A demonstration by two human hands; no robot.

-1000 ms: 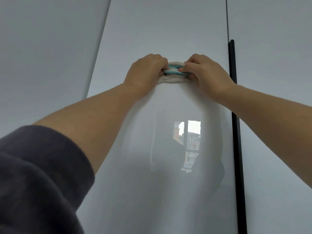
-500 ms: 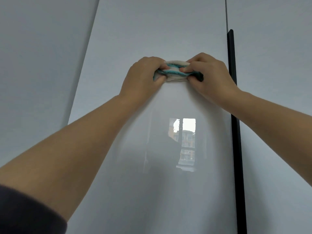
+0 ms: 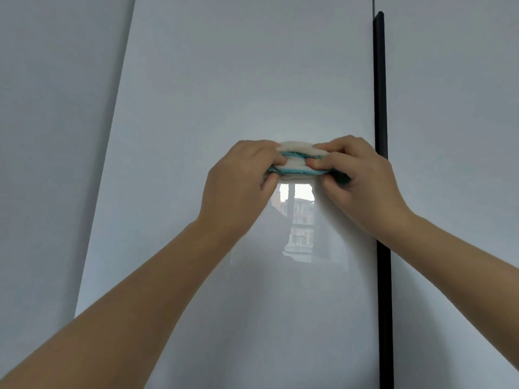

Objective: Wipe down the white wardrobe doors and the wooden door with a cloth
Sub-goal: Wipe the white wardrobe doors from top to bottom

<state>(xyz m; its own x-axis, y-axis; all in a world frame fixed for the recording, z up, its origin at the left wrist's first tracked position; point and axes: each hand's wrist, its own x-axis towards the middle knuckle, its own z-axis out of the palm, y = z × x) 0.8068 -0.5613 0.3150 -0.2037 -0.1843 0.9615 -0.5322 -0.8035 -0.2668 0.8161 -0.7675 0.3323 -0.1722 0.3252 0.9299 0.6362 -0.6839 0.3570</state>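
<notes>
A glossy white wardrobe door (image 3: 224,80) fills the middle of the view. A folded white and teal cloth (image 3: 297,164) is held against it at mid height. My left hand (image 3: 236,186) grips the cloth's left end, fingers curled round it. My right hand (image 3: 362,181) pinches the cloth's right end between thumb and fingers. Both forearms reach up from the lower edge. The wooden door is out of sight.
A black vertical handle strip (image 3: 381,192) runs down the door's right edge, touching distance from my right hand. Another white door (image 3: 455,108) lies to its right, and a further white panel (image 3: 56,136) to the left. A window reflection (image 3: 300,220) shows below the cloth.
Both hands with the cloth have slid down the door, and the view has tilted so more door shows above them. The dark sleeve at lower left is gone from view.
</notes>
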